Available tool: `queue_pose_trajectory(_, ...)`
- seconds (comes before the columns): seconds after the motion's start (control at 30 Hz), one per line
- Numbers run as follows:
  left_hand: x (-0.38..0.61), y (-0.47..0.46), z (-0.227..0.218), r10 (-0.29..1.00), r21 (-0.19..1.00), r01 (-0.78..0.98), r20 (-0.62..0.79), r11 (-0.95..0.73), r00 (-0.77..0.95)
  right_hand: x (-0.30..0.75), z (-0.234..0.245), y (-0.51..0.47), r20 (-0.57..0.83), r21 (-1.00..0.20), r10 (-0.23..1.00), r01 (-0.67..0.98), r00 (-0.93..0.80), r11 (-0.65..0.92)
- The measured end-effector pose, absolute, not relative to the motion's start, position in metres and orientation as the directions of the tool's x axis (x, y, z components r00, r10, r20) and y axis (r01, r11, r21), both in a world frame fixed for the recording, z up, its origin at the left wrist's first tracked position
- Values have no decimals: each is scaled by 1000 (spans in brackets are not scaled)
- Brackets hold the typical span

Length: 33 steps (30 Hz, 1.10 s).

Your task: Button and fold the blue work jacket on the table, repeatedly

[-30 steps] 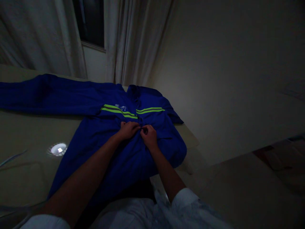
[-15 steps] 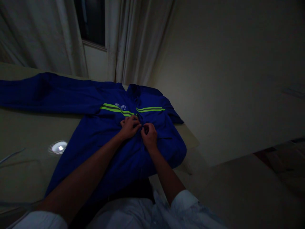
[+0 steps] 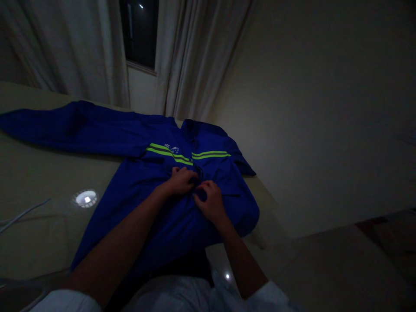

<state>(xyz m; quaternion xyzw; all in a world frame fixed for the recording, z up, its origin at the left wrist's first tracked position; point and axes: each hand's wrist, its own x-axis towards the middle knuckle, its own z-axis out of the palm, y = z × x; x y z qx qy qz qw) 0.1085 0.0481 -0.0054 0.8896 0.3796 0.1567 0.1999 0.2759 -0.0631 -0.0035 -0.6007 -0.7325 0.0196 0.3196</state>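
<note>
A blue work jacket [image 3: 136,182] with two yellow-green stripes across the chest lies front-up on a pale table [image 3: 39,173], one sleeve stretched out to the left. My left hand [image 3: 182,181] and my right hand [image 3: 210,200] meet at the jacket's front opening just below the stripes. Both have their fingers curled and pinch the cloth along the placket. What sits between the fingertips is too dark and small to make out.
A round bright spot [image 3: 86,198] shows on the table left of the jacket, and a pale cord [image 3: 22,214] lies farther left. Curtains [image 3: 191,56] and a dark window [image 3: 139,32] stand behind. The table's right edge drops to the floor [image 3: 325,268].
Both hands have slid a little down the jacket's front, the right one more so. The view has shifted slightly up and to the left.
</note>
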Motion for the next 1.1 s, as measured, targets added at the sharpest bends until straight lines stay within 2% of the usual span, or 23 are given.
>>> queue_pose_trajectory(0.03,108,48,-4,737,474,606,150,-639,660,275,-2,-76,396,-378,911,883,-116,277)
queue_pose_trajectory(0.1,107,48,-2,739,482,597,178,-641,650,275,-1,-99,367,-354,926,907,-87,226)
queue_pose_trajectory(0.27,106,47,-1,727,460,603,155,-652,669,275,-8,-126,316,-468,948,873,21,137)
queue_pose_trajectory(0.33,106,44,-1,692,423,588,145,-689,707,273,-12,-125,274,-470,961,877,39,98)
queue_pose_trajectory(0.43,108,35,3,588,397,503,125,-768,799,268,-14,-119,269,-353,961,935,66,35)
queue_pose_trajectory(0.5,109,30,6,548,429,464,90,-775,832,266,-15,-116,286,-276,956,961,59,23)
queue_pose_trajectory(0.57,111,27,9,540,487,454,43,-746,840,265,-17,-115,322,-255,944,967,65,21)
queue_pose_trajectory(0.67,111,28,11,517,573,432,-16,-697,856,268,-21,-116,391,-329,916,943,93,45)
queue_pose_trajectory(0.77,111,32,10,476,628,397,-48,-669,878,276,-24,-117,423,-491,899,863,114,122)
queue_pose_trajectory(0.87,111,32,7,472,627,370,-4,-686,881,282,-25,-116,417,-619,901,763,116,188)
queue_pose_trajectory(1.1,119,25,-1,476,603,323,108,-730,873,286,-27,-113,327,-743,927,657,186,130)
